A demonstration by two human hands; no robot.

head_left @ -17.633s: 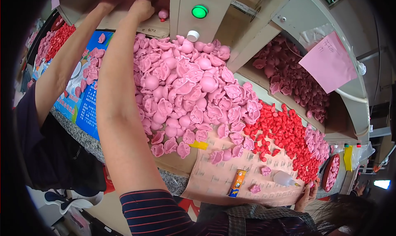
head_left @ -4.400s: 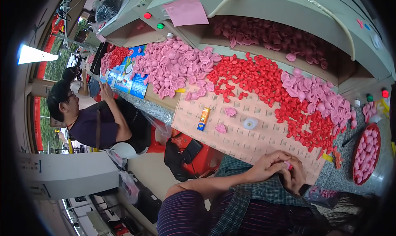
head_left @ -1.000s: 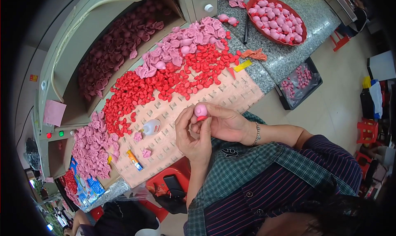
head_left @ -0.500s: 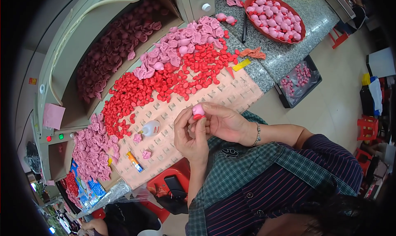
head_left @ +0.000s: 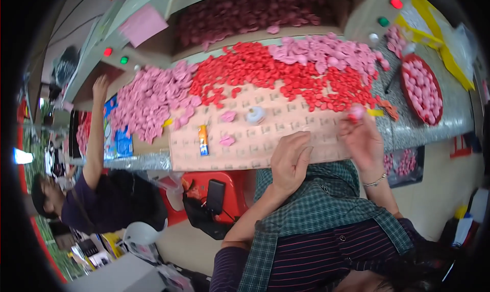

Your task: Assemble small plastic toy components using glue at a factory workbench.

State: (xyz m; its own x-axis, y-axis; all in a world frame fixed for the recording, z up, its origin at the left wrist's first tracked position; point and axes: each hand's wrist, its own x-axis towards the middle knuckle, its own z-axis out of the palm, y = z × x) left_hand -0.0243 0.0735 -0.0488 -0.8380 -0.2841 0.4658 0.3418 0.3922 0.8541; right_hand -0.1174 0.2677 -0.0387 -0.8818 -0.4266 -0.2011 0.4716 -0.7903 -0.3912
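Note:
Out over the near right of the patterned mat (head_left: 204, 162), my right hand (head_left: 363, 141) is raised with its fingers pinched on a small round pink piece with a red base (head_left: 357, 113). That piece is a little blurred. My left hand (head_left: 291, 162) is at the mat's front edge, half curled, thumb apart from the fingers, and nothing shows in it. Beyond the hands lies a spread of small red pieces (head_left: 240, 70). Pink petal-like pieces are heaped on the left (head_left: 148, 100) and at the back right (head_left: 326, 52).
A red basket (head_left: 438, 116) of finished-looking pink balls stands at the right. On the mat are a small bottle (head_left: 254, 115), an orange-and-blue tube (head_left: 203, 140) and two pink pieces. A lit machine opening (head_left: 245, 16) is behind. Another person's arm (head_left: 95, 134) reaches in at left.
My hands have come apart. The right one has moved rightward with the pink-and-red piece, while the left has let go of it. The view has turned, bringing another person in at left.

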